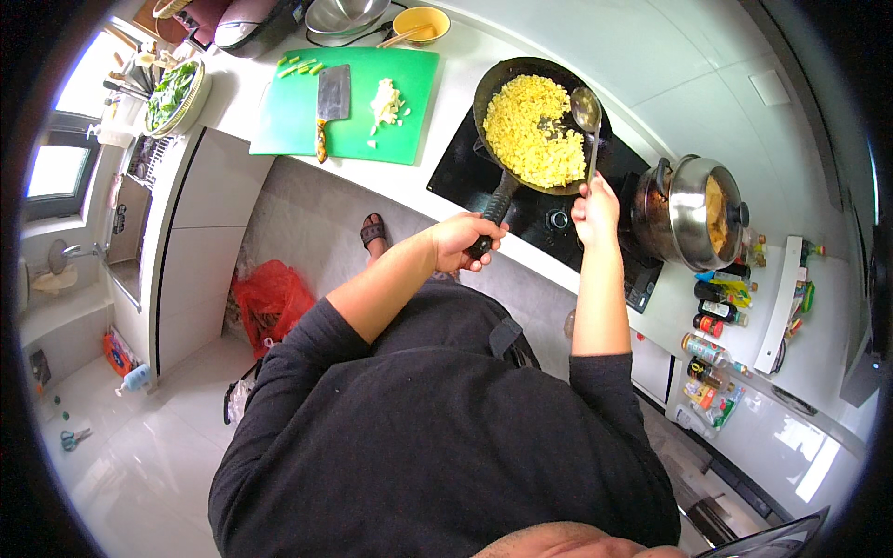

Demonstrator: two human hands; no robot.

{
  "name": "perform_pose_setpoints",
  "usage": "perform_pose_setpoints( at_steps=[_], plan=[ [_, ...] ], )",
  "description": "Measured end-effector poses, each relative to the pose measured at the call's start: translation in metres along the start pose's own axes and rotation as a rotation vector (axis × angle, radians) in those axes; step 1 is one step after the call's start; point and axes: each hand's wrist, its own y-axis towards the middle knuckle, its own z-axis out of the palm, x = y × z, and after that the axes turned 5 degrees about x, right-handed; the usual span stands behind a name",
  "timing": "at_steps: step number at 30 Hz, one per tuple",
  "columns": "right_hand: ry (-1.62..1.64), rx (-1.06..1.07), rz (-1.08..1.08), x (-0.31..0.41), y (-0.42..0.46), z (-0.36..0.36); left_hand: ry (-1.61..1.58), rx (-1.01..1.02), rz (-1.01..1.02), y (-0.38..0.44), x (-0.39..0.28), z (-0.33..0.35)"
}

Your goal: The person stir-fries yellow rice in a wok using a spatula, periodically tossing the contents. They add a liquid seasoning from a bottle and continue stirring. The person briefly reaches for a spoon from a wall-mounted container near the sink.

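Note:
My left hand (466, 242) is closed around the black ridged handle of a wok (494, 73), which stands over a black glass hob (453, 164). Yellow, crumbly food that looks like egg fried rice (520, 136) covers much of the wok's inside. The handle of a metal ladle (586, 109) is gripped by my right hand (597, 209), and the ladle's bowl rests at the right side of the wok, beside the food. Part of the wok's dark bottom shows near the ladle.
Left of the hob, a green cutting board (289, 132) bears a cleaver (334, 94), chopped garlic (386, 104) and green stalks. A lidded steel pot (687, 209) stands close to my right hand, with bottles beyond. A yellow bowl (421, 26) and a basket of leafy greens (171, 97) stand farther off.

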Motion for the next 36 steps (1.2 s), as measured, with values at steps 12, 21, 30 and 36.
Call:
perform_pose_setpoints(
  at_steps=[12, 21, 30, 36],
  plan=[
    [-1.485, 0.16, -0.538, 0.019, -0.063, -0.028, 0.03, 0.007, 0.0, -0.003, 0.001, -0.003],
    [-1.511, 0.038, -0.372, 0.117, -0.128, -0.081, 0.033, 0.002, -0.021, -0.002, 0.002, -0.003],
    [-1.39, -0.083, -0.552, 0.037, -0.063, -0.038, 0.037, 0.006, -0.034, -0.004, 0.001, -0.001],
    [-0.399, -0.172, -0.152, 0.0, -0.02, -0.009, 0.013, 0.006, -0.024, -0.001, 0.002, -0.003]
  ],
)
